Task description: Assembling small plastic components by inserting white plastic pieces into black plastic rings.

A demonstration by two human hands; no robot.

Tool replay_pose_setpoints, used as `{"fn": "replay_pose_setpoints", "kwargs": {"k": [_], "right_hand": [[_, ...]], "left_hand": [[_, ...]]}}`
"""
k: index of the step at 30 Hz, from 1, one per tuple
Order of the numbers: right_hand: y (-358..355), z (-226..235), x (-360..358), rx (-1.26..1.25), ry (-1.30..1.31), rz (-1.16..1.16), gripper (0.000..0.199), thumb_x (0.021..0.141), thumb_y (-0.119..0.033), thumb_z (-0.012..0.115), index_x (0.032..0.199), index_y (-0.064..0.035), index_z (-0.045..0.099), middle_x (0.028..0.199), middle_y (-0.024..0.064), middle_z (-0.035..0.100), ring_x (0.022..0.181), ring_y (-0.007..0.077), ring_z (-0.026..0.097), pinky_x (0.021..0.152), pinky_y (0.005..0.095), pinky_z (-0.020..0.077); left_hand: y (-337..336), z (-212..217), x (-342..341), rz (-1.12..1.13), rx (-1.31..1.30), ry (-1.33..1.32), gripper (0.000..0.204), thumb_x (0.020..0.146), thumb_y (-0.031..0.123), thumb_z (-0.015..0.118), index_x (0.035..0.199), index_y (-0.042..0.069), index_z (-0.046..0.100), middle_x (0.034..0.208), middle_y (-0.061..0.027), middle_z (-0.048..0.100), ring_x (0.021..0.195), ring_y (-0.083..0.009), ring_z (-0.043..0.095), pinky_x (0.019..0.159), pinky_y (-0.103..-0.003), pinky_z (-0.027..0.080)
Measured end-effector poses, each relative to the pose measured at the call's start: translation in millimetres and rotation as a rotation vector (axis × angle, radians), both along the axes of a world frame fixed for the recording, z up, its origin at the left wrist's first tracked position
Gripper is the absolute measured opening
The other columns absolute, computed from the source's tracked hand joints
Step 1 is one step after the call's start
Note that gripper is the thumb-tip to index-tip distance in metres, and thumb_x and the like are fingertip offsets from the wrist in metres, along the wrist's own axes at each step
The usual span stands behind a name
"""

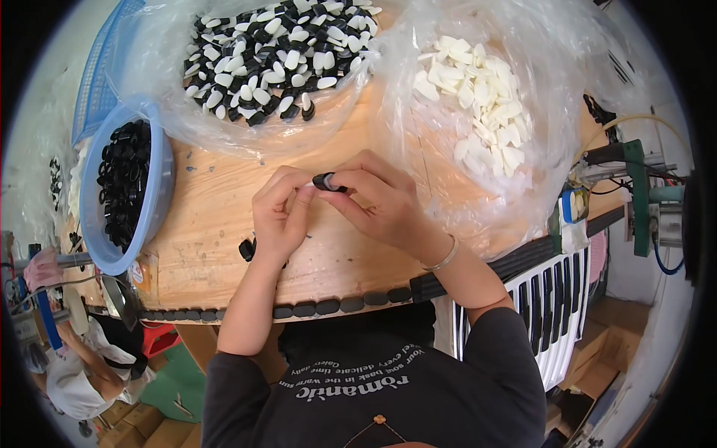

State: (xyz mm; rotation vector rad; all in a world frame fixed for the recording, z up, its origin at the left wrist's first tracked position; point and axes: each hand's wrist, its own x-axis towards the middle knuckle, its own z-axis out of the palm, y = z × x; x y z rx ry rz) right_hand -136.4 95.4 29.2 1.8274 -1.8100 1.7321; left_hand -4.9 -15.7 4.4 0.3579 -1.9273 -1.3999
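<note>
Both hands meet over the middle of the wooden table [209,276], closed around one small black ring-shaped piece [324,181] with something pale inside its opening. My right hand [381,200] pinches it between thumb and fingers. At its left end, the thumb and forefinger of my left hand [280,210] press together; the fingertips hide part of the piece. Beside my left wrist lies a loose black piece [247,249]. Beyond my hands, an opened clear plastic bag holds a heap of black-and-white pieces [280,56]. Flat white oval pieces [482,89] fill another clear bag [426,160] at the right.
A blue basin [160,183] of black pieces [124,179] stands at the left, near a blue mesh basket [104,63]. Dark pads [327,307] line the table's near edge. A green metal fixture [639,198] is at the right. Another person [89,366] sits at lower left.
</note>
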Motion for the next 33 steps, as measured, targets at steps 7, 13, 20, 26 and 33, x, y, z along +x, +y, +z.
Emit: {"fn": "replay_pose_setpoints", "kwargs": {"k": [7, 13, 20, 26, 33], "right_hand": [[0.5, -1.1, -0.3, 0.035, -0.023, -0.047, 0.016, 0.073, -0.004, 0.076, 0.084, -0.0022, 0.064, 0.078, 0.006, 0.06, 0.058, 0.0141, 0.059, 0.05, 0.0245, 0.0469], [0.7, 4.8, 0.5, 0.09, 0.004, -0.057, 0.016, 0.073, -0.007, 0.076, 0.085, -0.0041, 0.065, 0.077, 0.0058, 0.062, 0.061, 0.0148, 0.061, 0.054, 0.0245, 0.0474], [33.8, 0.2, -118.9, 0.452, -0.096, -0.476, 0.011, 0.079, -0.002, 0.067, 0.089, 0.0015, 0.068, 0.078, 0.0095, 0.068, 0.065, 0.0139, 0.063, 0.062, 0.0251, 0.0497], [67.9, -2.8, -157.2, 0.773, -0.067, -0.565, 0.008, 0.074, 0.001, 0.068, 0.082, 0.0033, 0.067, 0.066, 0.0091, 0.066, 0.06, 0.0135, 0.062, 0.057, 0.0252, 0.0482], [74.5, -7.4, -157.8, 0.895, -0.036, -0.688, 0.013, 0.067, -0.006, 0.071, 0.077, 0.0006, 0.068, 0.07, 0.0137, 0.066, 0.068, 0.0245, 0.065, 0.064, 0.0321, 0.0509]], "left_hand": [[13.0, 14.5, -15.2, 0.187, -0.241, 0.053, 0.025, 0.076, -0.005, 0.066, 0.101, -0.003, 0.063, 0.093, -0.014, 0.063, 0.083, -0.0242, 0.061, 0.073, -0.029, 0.047], [1.0, 5.7, -4.0, 0.146, -0.653, 0.09, 0.041, 0.069, -0.005, 0.072, 0.108, -0.007, 0.06, 0.098, -0.0168, 0.066, 0.088, -0.0298, 0.062, 0.078, -0.034, 0.05], [-1.2, 6.9, -4.3, 0.181, -0.359, 0.115, 0.045, 0.069, -0.006, 0.072, 0.112, -0.005, 0.059, 0.101, -0.0159, 0.067, 0.09, -0.0251, 0.062, 0.081, -0.032, 0.049], [-2.7, 4.7, -3.1, 0.137, -0.265, 0.092, 0.048, 0.069, -0.007, 0.071, 0.115, -0.004, 0.059, 0.103, -0.0147, 0.067, 0.094, -0.0222, 0.061, 0.086, -0.031, 0.048], [1.9, 5.7, -2.8, 0.104, -0.277, 0.066, 0.045, 0.069, -0.006, 0.072, 0.112, -0.004, 0.06, 0.103, -0.014, 0.067, 0.093, -0.0221, 0.062, 0.083, -0.03, 0.049]]}}
